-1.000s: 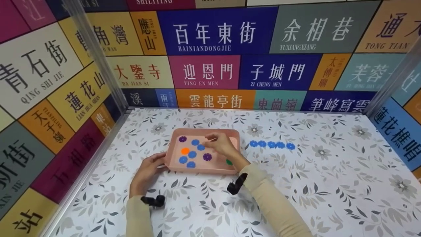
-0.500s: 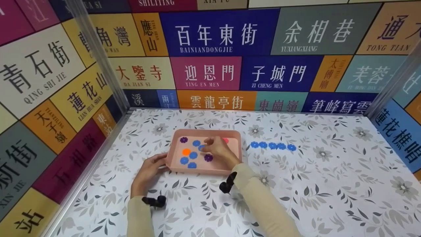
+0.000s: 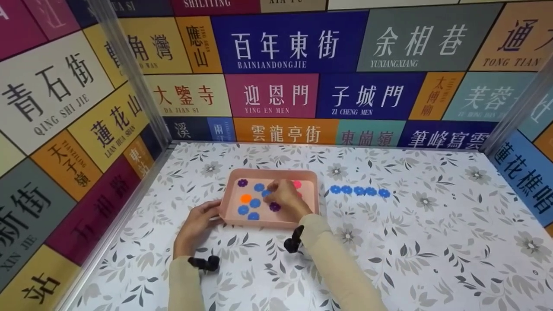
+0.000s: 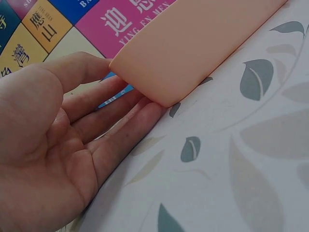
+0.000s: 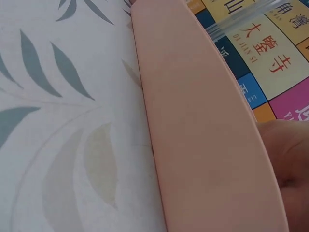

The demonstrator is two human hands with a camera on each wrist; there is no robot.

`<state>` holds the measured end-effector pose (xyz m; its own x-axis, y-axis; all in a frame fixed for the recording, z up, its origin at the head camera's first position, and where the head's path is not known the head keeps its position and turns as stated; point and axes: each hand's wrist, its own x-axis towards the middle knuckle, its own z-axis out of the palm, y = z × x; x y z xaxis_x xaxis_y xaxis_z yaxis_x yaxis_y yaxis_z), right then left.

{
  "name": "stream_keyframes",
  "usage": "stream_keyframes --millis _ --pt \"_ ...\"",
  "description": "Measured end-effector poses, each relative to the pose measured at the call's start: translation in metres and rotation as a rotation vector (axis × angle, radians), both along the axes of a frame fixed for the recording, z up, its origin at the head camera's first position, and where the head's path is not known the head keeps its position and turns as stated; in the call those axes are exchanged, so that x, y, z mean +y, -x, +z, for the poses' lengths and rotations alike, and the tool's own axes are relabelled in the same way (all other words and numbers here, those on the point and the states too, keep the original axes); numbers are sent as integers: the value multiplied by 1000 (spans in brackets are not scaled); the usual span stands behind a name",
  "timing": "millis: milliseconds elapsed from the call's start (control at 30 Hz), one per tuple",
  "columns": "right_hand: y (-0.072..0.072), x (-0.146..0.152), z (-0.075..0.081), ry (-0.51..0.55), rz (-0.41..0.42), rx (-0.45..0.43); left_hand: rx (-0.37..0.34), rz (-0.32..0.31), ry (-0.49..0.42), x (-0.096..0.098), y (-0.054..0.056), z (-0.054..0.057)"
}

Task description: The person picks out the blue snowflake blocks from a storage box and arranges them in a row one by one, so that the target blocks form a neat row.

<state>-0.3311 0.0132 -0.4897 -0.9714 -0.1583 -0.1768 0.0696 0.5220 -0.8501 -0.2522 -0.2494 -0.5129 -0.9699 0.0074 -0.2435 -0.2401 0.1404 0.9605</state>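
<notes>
A shallow pink tray [image 3: 259,223] holds several small flower-shaped discs: blue ones, purple ones, an orange one [image 3: 246,198] and a pinkish-red one [image 3: 297,184]. My left hand [image 3: 196,224] rests at the tray's left end. In the left wrist view its thumb and fairly straight fingers [image 4: 120,118] touch the outside of a tray corner. Inside the tray, my right hand [image 3: 288,198] pinches at a blue flower-shaped disc [image 3: 265,194], which the fingertips partly cover. The right wrist view has mostly the tray's outer wall [image 5: 203,116], hiding those fingertips.
Right of the tray lies a straight row of blue flower-shaped discs [image 3: 359,191] on the leaf-patterned tabletop [image 3: 432,242]. Panels with large lettering [image 3: 285,43] stand along the back and sides.
My right hand has come down from above the discs, its thumb and fingertips closing at a blue one. The left hand stays at the tray's left end.
</notes>
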Motion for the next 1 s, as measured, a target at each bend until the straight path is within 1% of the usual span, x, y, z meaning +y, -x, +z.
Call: stream_keyframes --millis 133,200,300,367,600,800,867,1000 --pt "1 -5 0 -44 3 68 -4 2 7 0 0 1" --pt "0 -5 0 -57 0 97 11 0 -14 0 0 0" --pt "-1 -5 0 -65 -8 120 35 6 -40 1 0 -1" --pt "-2 -5 0 -66 -10 128 42 9 -42 0 1 -2" --pt "-2 -5 -1 -55 -7 84 14 24 -9 -1 2 -2" --pt "-1 -6 1 -74 -15 50 9 15 -2 -1 3 -2" --pt "-1 -7 1 -84 -14 49 11 11 -5 -1 3 -2" --pt "-1 -8 0 -117 -6 52 -9 16 -3 -1 1 -2"
